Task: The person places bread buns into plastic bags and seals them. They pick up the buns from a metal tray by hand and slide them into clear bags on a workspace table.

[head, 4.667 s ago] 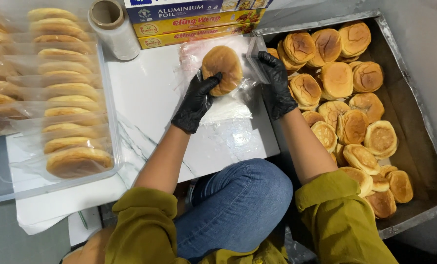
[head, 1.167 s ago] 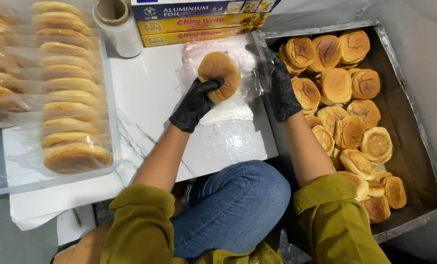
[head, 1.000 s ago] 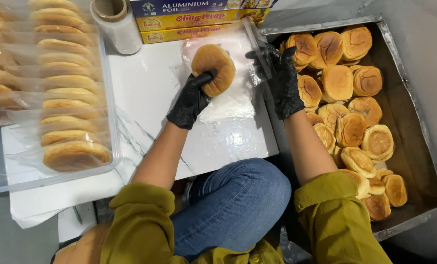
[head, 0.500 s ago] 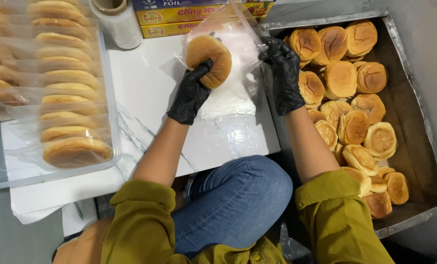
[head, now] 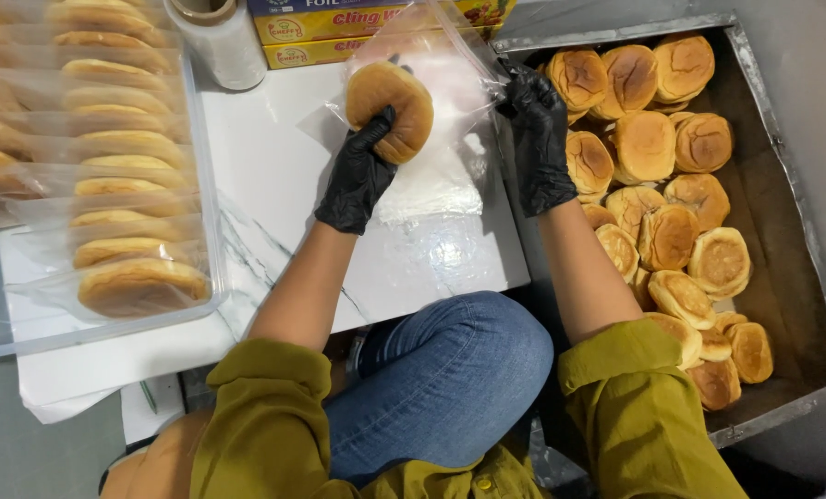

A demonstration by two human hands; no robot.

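The left hand (head: 359,174), in a black glove, was closed around a round golden bun (head: 390,109), gripping it from below near the far edge of the white marble-patterned board (head: 274,194), just in front of the yellow boxes (head: 339,32). The right hand (head: 538,139), gloved the same way, pinched the edge of a clear plastic bag (head: 450,83) and held it up beside the bun; whether the bun was already partly inside the bag or only against it could not be told, since the film was transparent. More clear film lay flat on the board beneath the hands. Along the left edge of the board, a clear tray (head: 205,231) held rows of buns already sealed in bags (head: 131,199), so a good share of the packing appeared done. At the right edge, a metal tray (head: 792,277) was still full of bare buns (head: 653,148), which suggested plenty remained to be bagged. A roll of film (head: 212,37) stood at the board's far left corner.
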